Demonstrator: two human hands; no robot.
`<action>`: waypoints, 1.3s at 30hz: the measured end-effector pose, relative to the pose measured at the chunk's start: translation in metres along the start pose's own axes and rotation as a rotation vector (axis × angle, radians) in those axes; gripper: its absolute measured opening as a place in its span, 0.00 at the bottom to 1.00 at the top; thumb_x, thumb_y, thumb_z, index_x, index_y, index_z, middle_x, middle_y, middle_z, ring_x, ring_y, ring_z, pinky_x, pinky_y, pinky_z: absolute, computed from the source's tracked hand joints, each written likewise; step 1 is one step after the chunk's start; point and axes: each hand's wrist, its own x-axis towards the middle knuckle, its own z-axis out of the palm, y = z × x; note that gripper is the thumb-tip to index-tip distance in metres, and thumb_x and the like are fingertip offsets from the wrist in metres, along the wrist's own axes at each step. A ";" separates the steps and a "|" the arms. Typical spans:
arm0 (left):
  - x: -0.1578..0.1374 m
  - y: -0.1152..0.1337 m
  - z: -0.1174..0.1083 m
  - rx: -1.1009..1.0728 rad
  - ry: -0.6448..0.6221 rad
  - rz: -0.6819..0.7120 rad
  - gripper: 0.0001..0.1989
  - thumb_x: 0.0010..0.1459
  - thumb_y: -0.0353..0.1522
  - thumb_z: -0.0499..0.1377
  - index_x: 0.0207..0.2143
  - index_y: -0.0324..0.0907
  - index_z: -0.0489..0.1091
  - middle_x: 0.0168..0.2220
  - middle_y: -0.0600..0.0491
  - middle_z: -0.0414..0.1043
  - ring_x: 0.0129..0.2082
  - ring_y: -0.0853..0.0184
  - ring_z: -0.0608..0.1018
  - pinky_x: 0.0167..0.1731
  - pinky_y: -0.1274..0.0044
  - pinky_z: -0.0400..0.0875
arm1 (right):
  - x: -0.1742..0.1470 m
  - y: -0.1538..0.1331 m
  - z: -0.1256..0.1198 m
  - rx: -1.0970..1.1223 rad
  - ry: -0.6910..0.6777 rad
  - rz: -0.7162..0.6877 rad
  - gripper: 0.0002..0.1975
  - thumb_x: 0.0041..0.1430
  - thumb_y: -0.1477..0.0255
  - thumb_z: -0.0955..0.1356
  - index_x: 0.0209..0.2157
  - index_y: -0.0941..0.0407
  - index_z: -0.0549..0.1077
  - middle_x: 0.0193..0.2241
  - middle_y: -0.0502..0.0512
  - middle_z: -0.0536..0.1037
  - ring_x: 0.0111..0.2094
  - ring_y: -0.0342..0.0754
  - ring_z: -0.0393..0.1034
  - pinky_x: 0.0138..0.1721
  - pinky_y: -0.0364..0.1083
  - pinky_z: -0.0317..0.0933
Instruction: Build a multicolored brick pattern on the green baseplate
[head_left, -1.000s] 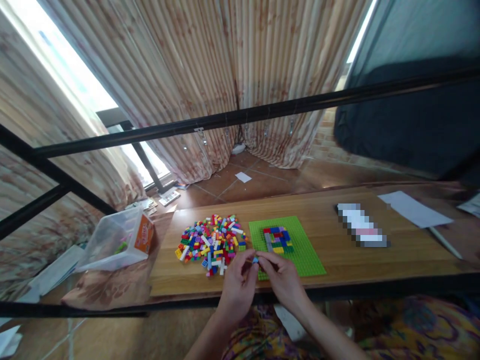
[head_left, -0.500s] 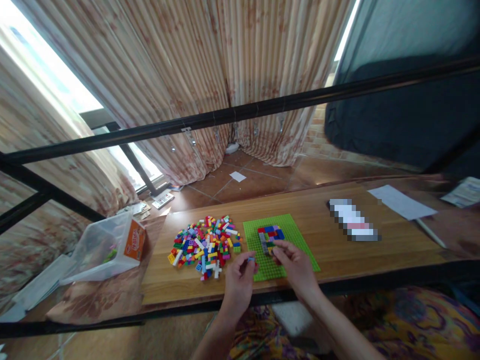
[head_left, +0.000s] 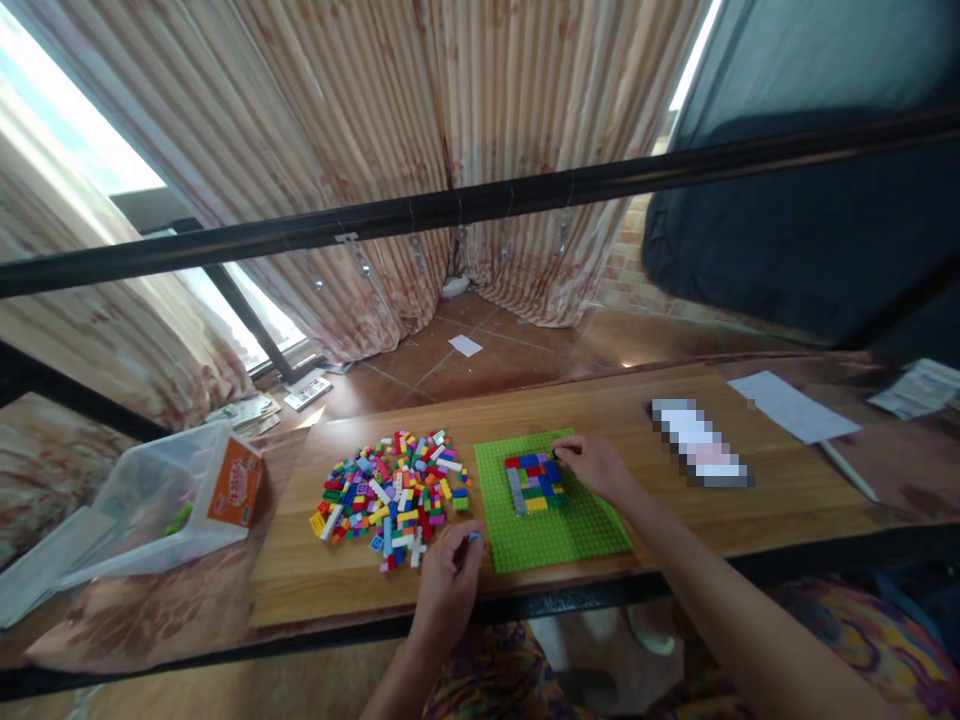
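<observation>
My left hand [head_left: 450, 572] is closed in a pinch on a small blue brick [head_left: 474, 537], just left of the green baseplate [head_left: 592, 540]. On that baseplate sits a block of joined bricks [head_left: 534, 482] in red, blue, purple, green, yellow and grey. My right hand [head_left: 592, 465] reaches over the baseplate, its fingertips pinched together at the block's far right corner. Something small and dark shows at those fingertips, too small to name. A loose pile of mixed bricks [head_left: 397, 490] lies left of the baseplate.
A clear plastic box [head_left: 150, 520] with an orange label stands left of the wooden board [head_left: 292, 590]. To the right lie a blurred-out flat object [head_left: 697, 445], a white sheet [head_left: 795, 405] and a pen-like stick [head_left: 849, 470]. A black bar [head_left: 465, 205] crosses beyond the table.
My right hand has moved from the block's near side to its far right corner, uncovering yellow and blue bricks. My left hand has drawn off the baseplate's edge, leftward, keeping the blue brick.
</observation>
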 end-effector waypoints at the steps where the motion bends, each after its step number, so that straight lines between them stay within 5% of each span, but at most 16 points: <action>1: 0.001 0.002 0.000 0.013 0.000 0.003 0.11 0.61 0.35 0.56 0.42 0.43 0.76 0.38 0.49 0.78 0.38 0.62 0.79 0.40 0.72 0.75 | 0.001 0.000 0.001 -0.020 -0.017 -0.005 0.08 0.50 0.70 0.68 0.28 0.53 0.81 0.24 0.51 0.82 0.27 0.49 0.75 0.34 0.47 0.64; 13: 0.001 0.024 -0.004 0.115 -0.018 0.079 0.10 0.63 0.32 0.54 0.40 0.42 0.75 0.37 0.49 0.78 0.38 0.62 0.79 0.40 0.72 0.73 | 0.013 0.005 0.002 -0.074 -0.190 -0.045 0.11 0.51 0.65 0.67 0.28 0.54 0.82 0.25 0.53 0.82 0.28 0.49 0.73 0.33 0.47 0.62; 39: 0.003 0.002 0.000 0.130 -0.003 0.179 0.10 0.63 0.33 0.55 0.40 0.40 0.75 0.35 0.46 0.78 0.36 0.63 0.80 0.36 0.75 0.76 | 0.024 0.008 0.004 0.046 -0.425 0.136 0.12 0.45 0.63 0.72 0.29 0.56 0.82 0.15 0.49 0.73 0.17 0.40 0.61 0.16 0.39 0.54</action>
